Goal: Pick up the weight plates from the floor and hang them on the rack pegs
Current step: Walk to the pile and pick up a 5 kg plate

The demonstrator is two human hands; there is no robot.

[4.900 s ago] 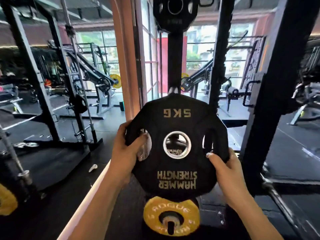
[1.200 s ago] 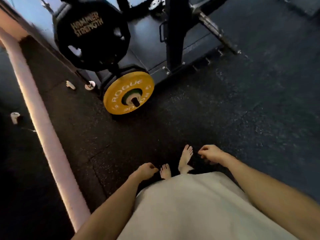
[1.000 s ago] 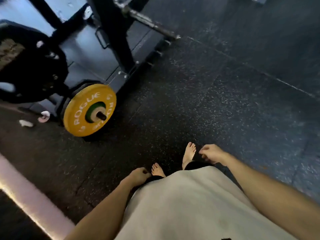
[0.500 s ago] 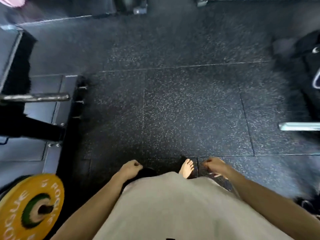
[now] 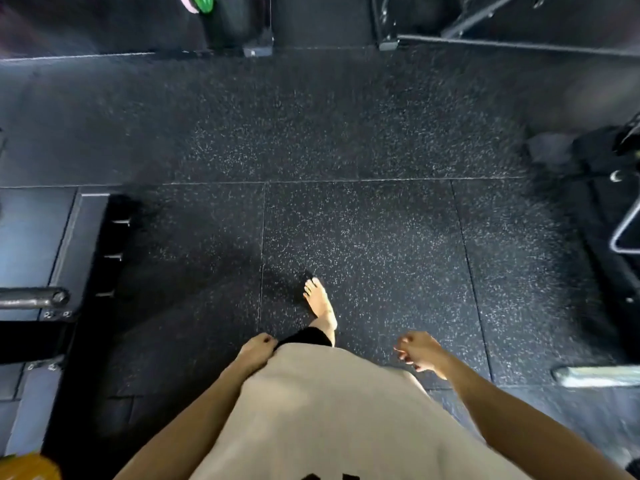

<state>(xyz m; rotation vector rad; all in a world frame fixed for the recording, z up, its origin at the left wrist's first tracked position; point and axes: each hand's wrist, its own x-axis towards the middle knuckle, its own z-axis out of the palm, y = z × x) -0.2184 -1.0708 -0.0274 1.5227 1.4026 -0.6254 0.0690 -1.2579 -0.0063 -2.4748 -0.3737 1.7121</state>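
Shirt (image 5: 329, 417): beige, fills the lower middle.
Left hand (image 5: 256, 353): fingers loosely curled, holding nothing.
Right hand (image 5: 420, 351): fingers loosely curled, holding nothing.
Yellow plate (image 5: 29, 467): only an edge shows, bottom left corner.
Bare foot (image 5: 320, 304): on the speckled floor (image 5: 363, 216).
Steel bar (image 5: 33, 298): juts in from the left edge.
Rack base (image 5: 485, 39): far, top right.

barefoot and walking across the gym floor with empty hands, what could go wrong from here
The bare foot has no protection: a stubbed toe seems likely near the steel bar end jutting out on the left or the metal bar low on the right. Both the left hand and right hand hang empty, so the next plate lifted could drop onto unprotected toes if the grip slips.
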